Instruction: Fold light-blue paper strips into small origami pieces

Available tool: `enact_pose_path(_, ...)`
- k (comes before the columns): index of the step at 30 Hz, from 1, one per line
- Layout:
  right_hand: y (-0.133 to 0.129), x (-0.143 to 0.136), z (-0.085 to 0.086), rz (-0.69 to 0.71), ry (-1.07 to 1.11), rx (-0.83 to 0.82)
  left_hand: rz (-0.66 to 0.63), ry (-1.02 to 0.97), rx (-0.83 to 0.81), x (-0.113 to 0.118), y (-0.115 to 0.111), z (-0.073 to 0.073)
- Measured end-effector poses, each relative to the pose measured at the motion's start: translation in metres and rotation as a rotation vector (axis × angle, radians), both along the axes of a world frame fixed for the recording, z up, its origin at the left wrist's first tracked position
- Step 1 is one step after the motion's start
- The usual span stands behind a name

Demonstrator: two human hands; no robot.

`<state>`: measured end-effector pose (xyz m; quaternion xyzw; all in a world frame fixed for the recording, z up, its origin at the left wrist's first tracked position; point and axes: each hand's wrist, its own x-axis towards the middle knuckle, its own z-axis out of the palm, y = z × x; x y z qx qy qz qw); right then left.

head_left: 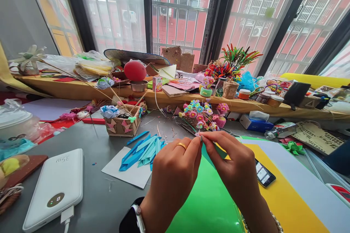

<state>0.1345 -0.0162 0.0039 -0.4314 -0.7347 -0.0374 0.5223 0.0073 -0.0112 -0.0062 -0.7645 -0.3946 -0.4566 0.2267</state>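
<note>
My left hand (175, 164), with a gold ring, and my right hand (235, 160) meet fingertip to fingertip above the green sheet (205, 196). Both are closed in a pinch. A tiny pinkish bit shows at the fingertips, but what they hold is mostly hidden and too small to name. Just beyond them sits a bunch of crocheted flowers (199, 111) in pink, blue and yellow. Left of my left hand, folded blue paper strips (144, 149) lie on a white paper square (131, 178).
A white power bank (56, 189) with a cable lies at left. The decorated cardboard box (123, 125) holds sticks. At right are a phone (264, 174), yellow sheet (284, 196), tissue pack (255, 123) and plastic bottle (283, 130). Craft items crowd the window ledge (93, 93).
</note>
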Motion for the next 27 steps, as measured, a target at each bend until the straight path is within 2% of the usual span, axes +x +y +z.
enact_pose_path(14, -0.0009, -0.0022, 0.0003, -0.028, 0.008, 0.015, 0.0, -0.001, 0.031, 0.0019, -0.0034, -0.0017)
enact_pose_path(27, -0.0001, -0.0032, 0.0001, -0.019, 0.047, -0.033, 0.036, 0.022, -0.012, 0.0034, -0.0038, -0.0007)
